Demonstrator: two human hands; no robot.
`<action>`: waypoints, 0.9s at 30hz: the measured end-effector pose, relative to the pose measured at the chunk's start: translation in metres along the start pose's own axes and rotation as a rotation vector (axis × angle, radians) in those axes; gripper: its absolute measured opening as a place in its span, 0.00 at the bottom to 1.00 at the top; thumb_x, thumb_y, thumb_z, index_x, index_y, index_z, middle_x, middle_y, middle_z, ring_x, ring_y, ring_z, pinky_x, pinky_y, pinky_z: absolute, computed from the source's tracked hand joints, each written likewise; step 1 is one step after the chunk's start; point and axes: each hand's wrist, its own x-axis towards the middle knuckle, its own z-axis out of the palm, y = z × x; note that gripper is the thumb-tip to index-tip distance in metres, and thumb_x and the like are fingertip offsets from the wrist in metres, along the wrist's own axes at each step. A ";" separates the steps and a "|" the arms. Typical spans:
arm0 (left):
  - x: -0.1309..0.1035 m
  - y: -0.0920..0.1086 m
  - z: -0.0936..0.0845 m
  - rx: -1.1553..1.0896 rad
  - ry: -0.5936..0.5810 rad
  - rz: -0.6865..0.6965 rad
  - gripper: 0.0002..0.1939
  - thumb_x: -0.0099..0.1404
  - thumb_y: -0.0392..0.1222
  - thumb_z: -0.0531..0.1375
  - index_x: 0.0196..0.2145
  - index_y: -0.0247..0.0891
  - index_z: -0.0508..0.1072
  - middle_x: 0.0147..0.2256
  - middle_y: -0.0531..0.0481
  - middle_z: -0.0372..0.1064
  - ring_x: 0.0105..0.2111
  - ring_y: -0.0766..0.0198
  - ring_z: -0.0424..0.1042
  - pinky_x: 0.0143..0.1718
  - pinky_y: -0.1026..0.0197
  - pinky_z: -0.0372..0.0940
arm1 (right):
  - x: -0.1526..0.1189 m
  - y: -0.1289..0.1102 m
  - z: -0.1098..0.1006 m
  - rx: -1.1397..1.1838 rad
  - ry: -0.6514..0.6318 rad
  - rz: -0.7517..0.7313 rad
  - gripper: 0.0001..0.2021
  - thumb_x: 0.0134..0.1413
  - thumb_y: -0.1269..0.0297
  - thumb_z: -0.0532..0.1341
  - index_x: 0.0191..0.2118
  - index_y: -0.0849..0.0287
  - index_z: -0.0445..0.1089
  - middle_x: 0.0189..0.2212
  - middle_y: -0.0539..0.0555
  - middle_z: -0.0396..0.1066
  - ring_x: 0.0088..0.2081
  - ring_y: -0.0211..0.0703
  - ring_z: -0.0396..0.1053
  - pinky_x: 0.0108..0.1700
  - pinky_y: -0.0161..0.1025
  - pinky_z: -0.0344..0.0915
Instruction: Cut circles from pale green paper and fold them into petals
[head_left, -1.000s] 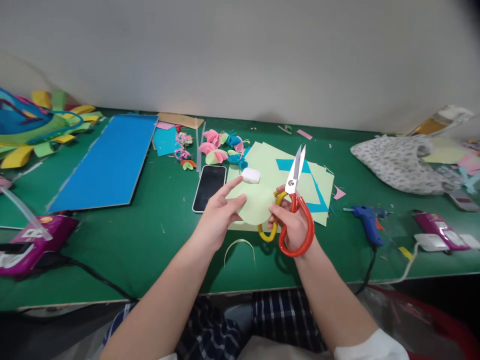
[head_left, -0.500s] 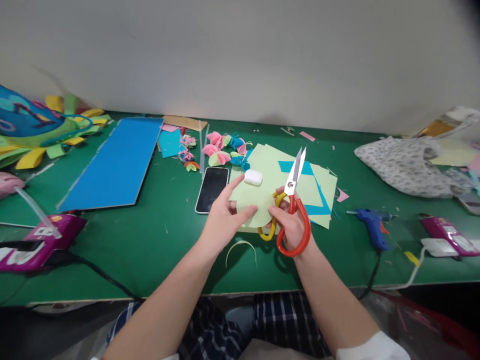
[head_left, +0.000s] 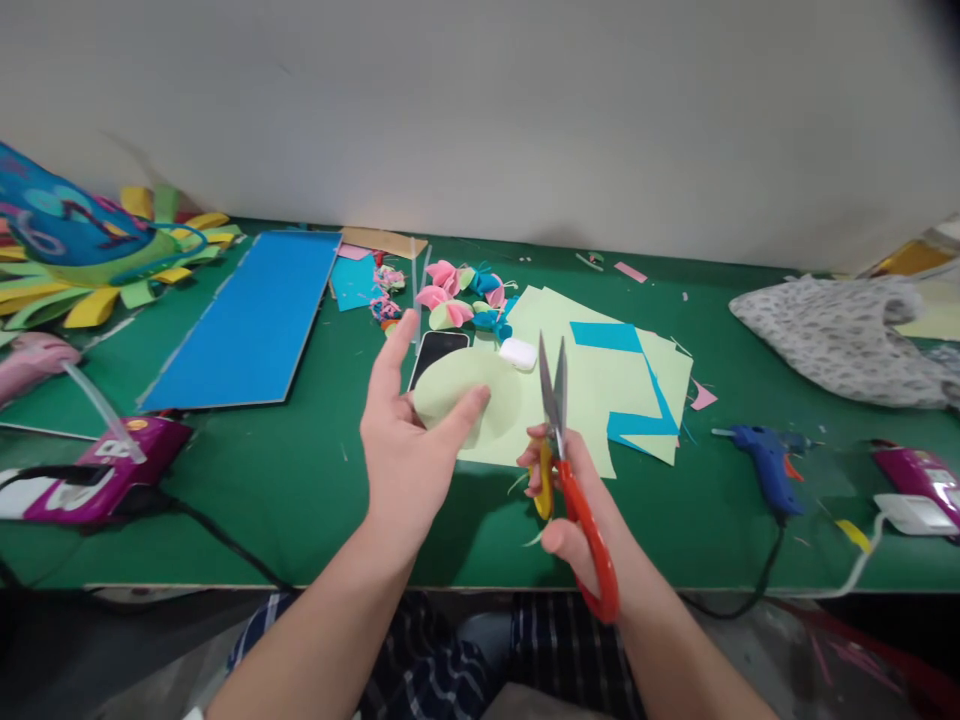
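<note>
Pinched in my left hand (head_left: pixel 416 440) is a rounded light green paper piece (head_left: pixel 450 385), held over the table with the thumb on top and the index finger raised. My right hand (head_left: pixel 574 490) grips scissors (head_left: pixel 596 545) with one red and one yellow handle; the blades point away from me and are slightly apart. The scissors are to the right of the paper piece, not touching it. Behind both hands lie light green sheets (head_left: pixel 577 390) with blue paper strips (head_left: pixel 607 336) on top. A small white case (head_left: pixel 518 353) and a partly covered phone (head_left: pixel 442 350) lie just beyond the paper piece.
Pink, green and blue paper flowers (head_left: pixel 450 300) lie at the back. To the left are a blue board (head_left: pixel 244 325), a decorated blue hat (head_left: pixel 75 220) and a purple power strip (head_left: pixel 112 470). On the right are a blue glue gun (head_left: pixel 765 465) and a patterned cloth (head_left: pixel 832 330).
My left hand has moved left with the paper piece, now partly covering the phone. The right hand has pulled down and away from the paper, thumb now in the red handle, blades slightly apart.
</note>
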 end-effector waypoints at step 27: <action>-0.010 0.016 -0.002 0.104 0.032 0.279 0.37 0.55 0.34 0.71 0.59 0.56 0.68 0.65 0.56 0.60 0.54 0.49 0.74 0.44 0.54 0.80 | -0.007 -0.009 0.021 -0.055 -0.067 0.046 0.42 0.37 0.23 0.59 0.53 0.47 0.59 0.41 0.53 0.62 0.36 0.46 0.61 0.39 0.47 0.65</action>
